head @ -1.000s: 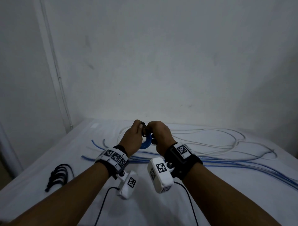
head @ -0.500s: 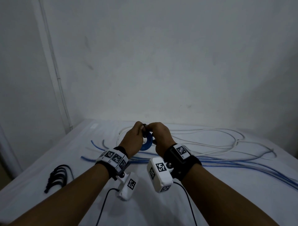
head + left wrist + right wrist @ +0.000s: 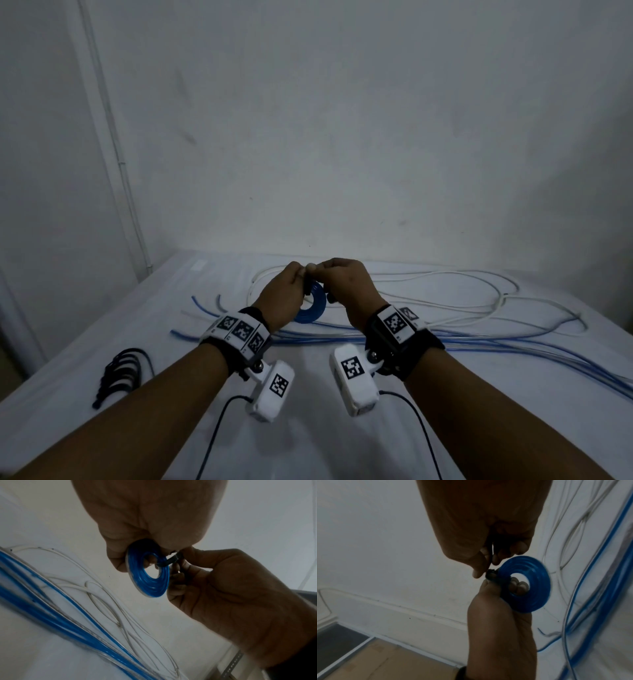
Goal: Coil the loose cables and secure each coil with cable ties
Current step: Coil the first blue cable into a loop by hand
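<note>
Now cinching: left hand (image 3: 150,524) pinches blue cable coil (image 3: 148,574); right hand (image 3: 223,585) grips black cable tie (image 3: 169,560) tail. Best pull tail straight away from left fingers, coil flat.

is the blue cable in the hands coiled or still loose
Coiled: the blue coil is a tight flat ring with an open centre, left hand gripping it, a black cable tie crossing its rim.

hands (image 3: 317,291): 2 | blue coil (image 3: 313,306): 1 | black tie bundle (image 3: 121,371): 1
</note>
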